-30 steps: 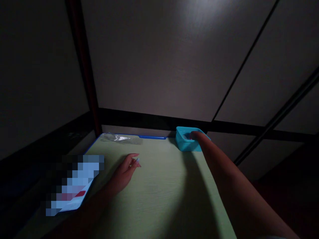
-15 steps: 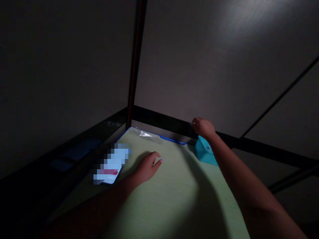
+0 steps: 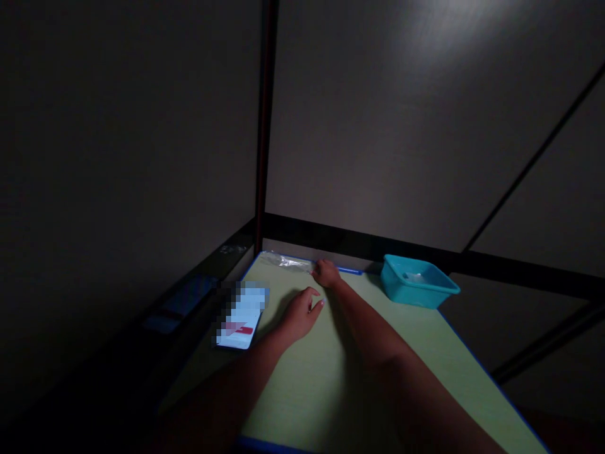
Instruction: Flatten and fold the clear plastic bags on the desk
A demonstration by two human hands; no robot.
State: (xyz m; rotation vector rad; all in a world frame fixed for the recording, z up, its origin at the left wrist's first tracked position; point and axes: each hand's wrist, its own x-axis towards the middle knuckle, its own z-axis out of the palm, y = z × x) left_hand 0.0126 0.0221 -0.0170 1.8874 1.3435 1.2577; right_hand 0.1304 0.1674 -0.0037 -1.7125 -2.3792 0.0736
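Observation:
My left hand [image 3: 302, 317] rests near the middle of the pale green tabletop [image 3: 293, 391], its thumb and curled index finger apart, with nothing visible between them. Farther off, at the table's back edge, is my right hand [image 3: 327, 274]. Its fingers are curled down by the right end of a clear plastic wrapper [image 3: 288, 262]; whatever they pinch is too small and dark to make out. A turquoise plastic basket [image 3: 418, 295] stands at the back right corner, with something pale and clear inside. To the left of my left hand lies a lit smartphone [image 3: 243, 321], partly blurred out.
Blue trim [image 3: 350, 270] edges the table. Grey wall panels [image 3: 378, 126] with dark rails rise behind and to the left, meeting at a dark corner post [image 3: 266, 126]. A dark ledge [image 3: 189, 290] runs along the left side.
My right hand has moved left and down from above the basket to the wrapper's end, uncovering the basket. My left hand keeps its pose. The view has shifted slightly.

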